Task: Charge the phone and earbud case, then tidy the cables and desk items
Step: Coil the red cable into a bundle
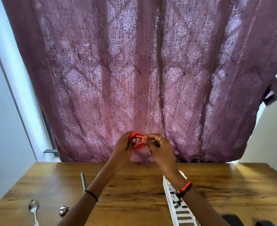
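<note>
Patterned purple curtain hanging behind wooden table, pale walls on either side

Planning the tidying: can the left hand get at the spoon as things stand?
Probably not yet: the left hand and right hand both grip the red cable above the desk. The spoon lies uncovered, so only the full hand hinders.

Grained wood table, shiny metal spoon, textured cloth curtain
</note>
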